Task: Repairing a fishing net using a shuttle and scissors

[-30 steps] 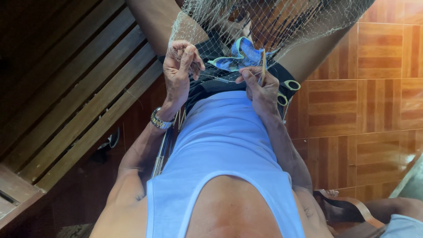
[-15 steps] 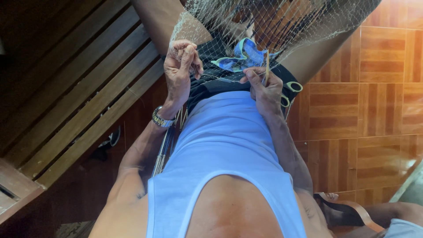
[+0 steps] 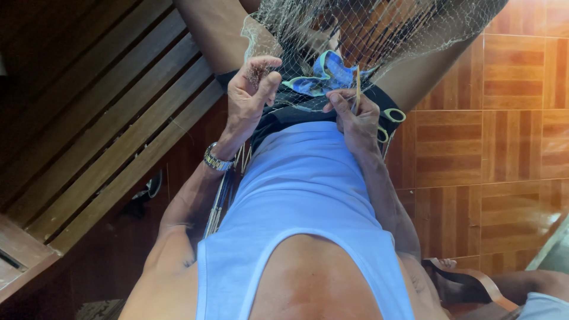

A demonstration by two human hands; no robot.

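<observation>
A pale mesh fishing net (image 3: 379, 29) is spread over my thighs at the top of the head view. My left hand (image 3: 252, 95), with a metal watch (image 3: 216, 160) on the wrist, pinches a bit of the net's near edge between thumb and fingers. My right hand (image 3: 355, 118) grips a thin wooden netting needle (image 3: 357, 86) that stands upright against the net. Yellow-handled scissors (image 3: 392, 118) lie on my dark shorts just right of that hand.
A slatted wooden bench (image 3: 101, 130) runs along the left. Wood-pattern floor tiles (image 3: 510, 130) fill the right. A brown sandal (image 3: 468, 284) lies at the lower right. A bundle of thin sticks (image 3: 219, 201) leans beside my left forearm.
My right hand and the needle have shifted slightly toward the net. The left hand keeps its pinch on the net with small finger movements.
</observation>
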